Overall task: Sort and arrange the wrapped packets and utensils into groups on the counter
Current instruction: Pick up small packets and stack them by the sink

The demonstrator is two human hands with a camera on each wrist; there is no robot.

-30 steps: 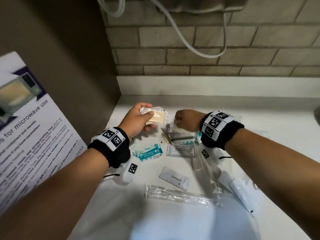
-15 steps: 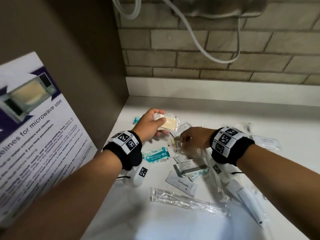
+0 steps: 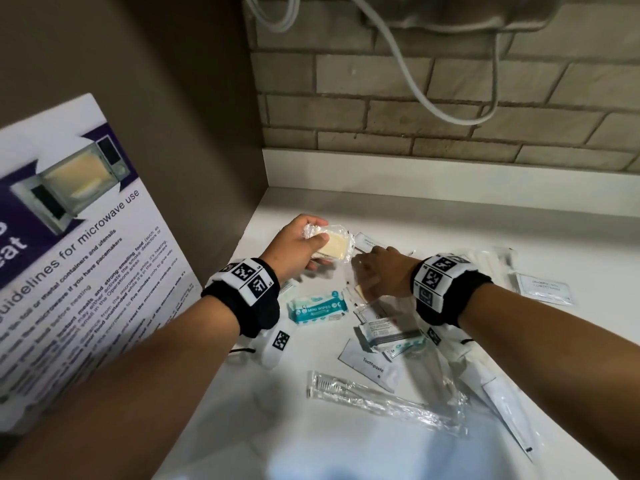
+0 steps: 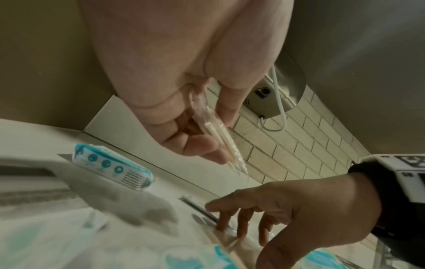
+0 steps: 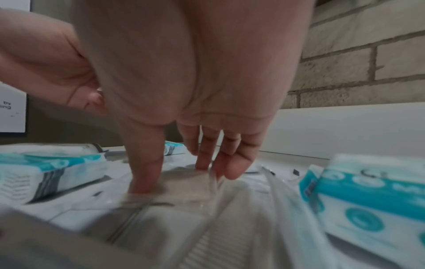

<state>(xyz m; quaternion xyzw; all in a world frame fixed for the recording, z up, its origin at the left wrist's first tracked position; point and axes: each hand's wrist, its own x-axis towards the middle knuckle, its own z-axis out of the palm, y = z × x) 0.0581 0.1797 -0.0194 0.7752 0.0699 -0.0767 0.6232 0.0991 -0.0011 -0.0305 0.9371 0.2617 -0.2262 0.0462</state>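
Our left hand [image 3: 294, 245] is raised above the counter [image 3: 450, 230] near the back left corner, thumb and fingers curled round a clear-wrapped pale packet [image 3: 332, 245]; from the left wrist view it looks thin, with pale sticks inside. Our right hand [image 3: 384, 271] reaches down just beside it, fingers spread and nearly straight, the fingertips [image 5: 144, 183] pressing on a clear packet [image 5: 184, 183] lying on the counter; nothing is gripped. Just in front of the left hand lies a teal wipes pack [image 3: 317, 309], flat and apart from the rest. Under the right wrist a small heap of sachets [image 3: 388, 330] overlaps, and a white toothpaste sachet [image 3: 369, 367] pokes out from its near edge. Nearer to us a wrapped toothbrush [image 3: 363, 396] lies across the counter, with more clear wrappers [image 3: 450, 393] to its right. A white sachet [image 3: 543, 289] sits well apart on the right, and another sachet [image 3: 367, 241] lies behind the hands. A microwave poster [image 3: 69, 237] hangs on the left wall, and a cable [image 3: 415, 91] loops over the brick wall [image 3: 485, 133] behind.
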